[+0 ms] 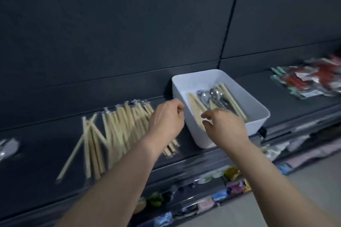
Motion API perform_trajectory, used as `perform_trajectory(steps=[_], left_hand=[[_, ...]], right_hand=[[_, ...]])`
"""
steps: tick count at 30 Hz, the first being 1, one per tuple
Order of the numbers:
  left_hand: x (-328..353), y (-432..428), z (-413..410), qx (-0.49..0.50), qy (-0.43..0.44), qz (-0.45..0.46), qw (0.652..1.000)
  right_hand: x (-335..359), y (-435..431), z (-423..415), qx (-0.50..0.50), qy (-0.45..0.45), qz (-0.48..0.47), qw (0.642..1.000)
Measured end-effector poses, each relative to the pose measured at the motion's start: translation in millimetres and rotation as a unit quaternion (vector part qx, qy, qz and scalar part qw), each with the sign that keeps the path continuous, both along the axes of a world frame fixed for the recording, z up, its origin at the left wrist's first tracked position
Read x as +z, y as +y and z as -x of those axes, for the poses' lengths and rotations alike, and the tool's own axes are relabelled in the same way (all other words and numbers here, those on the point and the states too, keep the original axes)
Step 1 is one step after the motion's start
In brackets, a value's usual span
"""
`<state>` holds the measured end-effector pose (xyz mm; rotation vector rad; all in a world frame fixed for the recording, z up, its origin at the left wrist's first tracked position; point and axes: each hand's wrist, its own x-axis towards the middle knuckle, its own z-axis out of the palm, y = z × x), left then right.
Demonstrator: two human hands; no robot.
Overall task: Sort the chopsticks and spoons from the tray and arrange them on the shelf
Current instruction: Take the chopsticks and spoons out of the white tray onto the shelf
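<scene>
Light, stiff, slick chopsticks (195, 109) and weightier spoons (214, 95) lie in the tray (256, 125) just ahead of the right hand (226, 125), whose thumb and forefinger stand narrowly apart, so pinch them mid-shaft, I judge; the left hand (166, 119) curls beside, its hold unclear

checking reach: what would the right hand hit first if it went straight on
Probably the chopsticks in the tray, just ahead of the right hand; depth is unclear.

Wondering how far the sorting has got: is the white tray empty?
No, several metal spoons and some wooden chopsticks lie inside the white tray.
</scene>
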<state>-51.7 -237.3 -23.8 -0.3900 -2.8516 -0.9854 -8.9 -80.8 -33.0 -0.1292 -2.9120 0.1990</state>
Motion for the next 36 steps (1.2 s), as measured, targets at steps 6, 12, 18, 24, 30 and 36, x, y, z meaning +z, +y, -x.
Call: perform_trajectory(steps=[6,12,18,24,30,36], left_hand=[[-3.2,89.1,9.7,-0.029,-0.024,0.033,0.999],[-9.0,118.6,38.6,-0.044,-0.057,0.081,0.994],[-15.3,138.8,93.0,-0.036,-0.113,0.136,0.984],[-30.7,157.6,126.6,-0.040,-0.162,0.176,0.970],[-47.8,152.9,141.7,0.000,-0.178,0.172,0.969],[-58.2,163.3,143.2,0.051,-0.200,0.182,0.961]], right_hand=[[-4.1,94.3,5.5,-0.027,-0.034,0.013,0.999],[-6.7,128.6,38.0,-0.052,-0.052,0.053,0.996],[-2.9,137.6,84.4,-0.061,-0.110,0.042,0.991],[-20.8,139.8,140.0,-0.026,-0.191,0.050,0.980],[-21.1,140.8,163.1,0.005,-0.258,-0.006,0.966],[-26.3,144.3,169.2,0.062,-0.287,-0.050,0.955]])
